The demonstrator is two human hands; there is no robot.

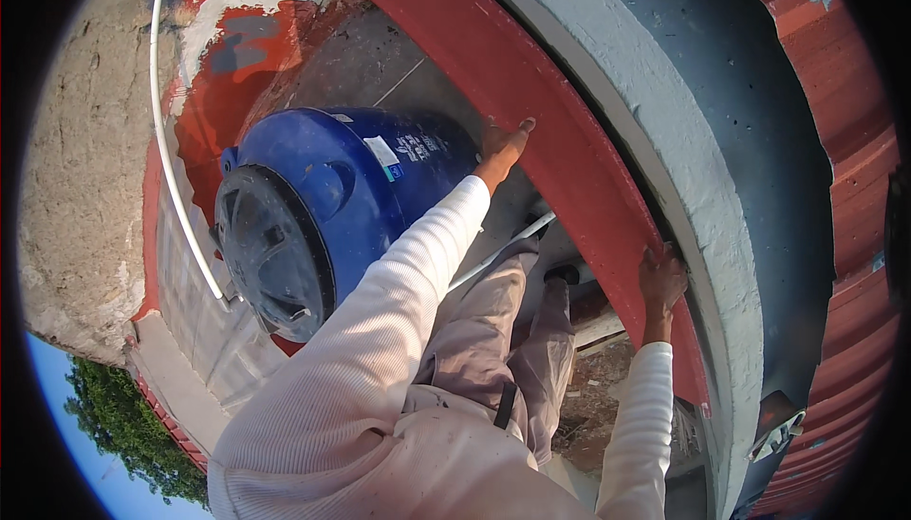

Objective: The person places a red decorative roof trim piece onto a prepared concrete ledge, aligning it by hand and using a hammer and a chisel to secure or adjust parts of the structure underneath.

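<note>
- Pressing your left hand (503,145) against the red band (560,140) of the curved wall, you are keeping its grip apart, fingers stretched flat and clamped on nothing.
- You are laying your right hand (661,278) on the lower edge of that same red band, just beside the grey concrete rim (683,169); its fingertips are hiding against the paint, so I cannot tell whether the grip is closing on the edge.
- Your white sleeve is covering part of the blue plastic tank (323,207), which is sitting well below your left hand.
- Your legs are blocking the ground beneath you.
</note>
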